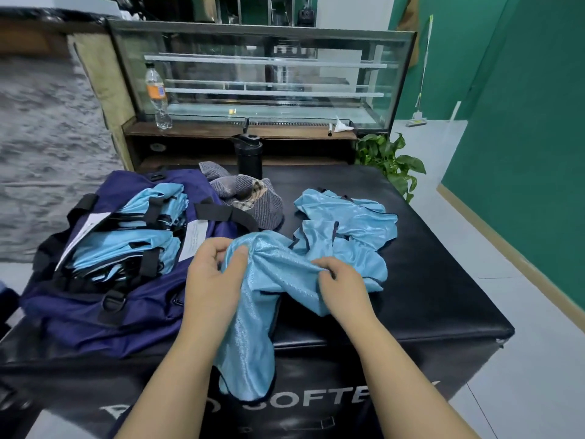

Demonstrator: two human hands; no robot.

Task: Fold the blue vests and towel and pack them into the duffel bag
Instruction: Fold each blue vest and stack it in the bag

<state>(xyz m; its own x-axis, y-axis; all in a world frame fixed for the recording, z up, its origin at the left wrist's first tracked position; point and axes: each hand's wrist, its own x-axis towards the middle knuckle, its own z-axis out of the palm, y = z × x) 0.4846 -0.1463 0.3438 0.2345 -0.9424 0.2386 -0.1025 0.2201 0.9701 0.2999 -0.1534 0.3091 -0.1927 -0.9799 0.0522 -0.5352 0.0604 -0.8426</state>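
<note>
A light blue vest [278, 270] hangs bunched between my hands, its lower part draped over the front edge of the black padded block [443, 280]. My left hand [212, 277] grips its left end and my right hand [342, 286] pinches its right side. Behind it, more loose blue vests [351, 217] lie crumpled on the block. The navy duffel bag [104, 315] lies open at the left with folded blue vests [126, 248] inside. A grey striped towel [250, 194] lies rumpled behind the bag.
A black flask [248, 156] stands at the block's far edge. Beyond it a glass display case [262, 77] sits on a wooden counter with a plastic bottle [156, 96]. A potted plant [389, 160] stands at the right, by a green wall.
</note>
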